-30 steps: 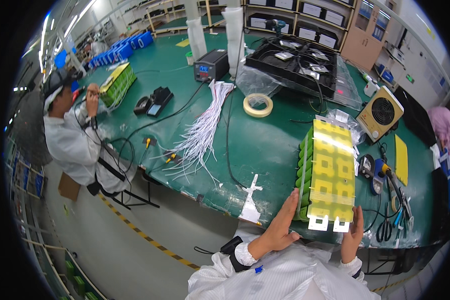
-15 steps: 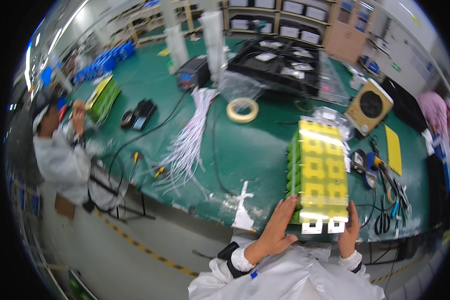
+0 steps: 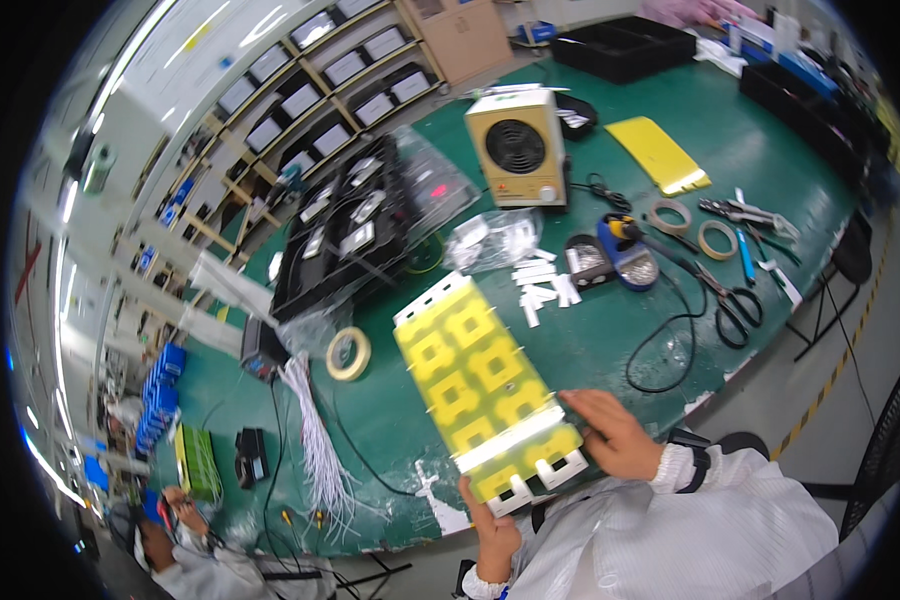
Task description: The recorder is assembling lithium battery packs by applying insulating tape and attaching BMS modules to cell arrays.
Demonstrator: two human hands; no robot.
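Note:
A battery pack with a yellow see-through sheet on top and white notched end pieces lies at the table's near edge. My left hand holds its near left corner, one finger up along the side and the others partly hidden. On the opposite side, my right hand presses against the near right edge, its fingertips at the yellow sheet. The pack sits between both hands.
Beyond the pack are small white pieces, a fan unit and a black tray. To the right lie scissors, a soldering iron holder and tape rolls. White wires and a co-worker are left.
The view has swung to the right, so the pack now appears slanted and further left in the picture. Both hands stay at its near end; its green side no longer shows.

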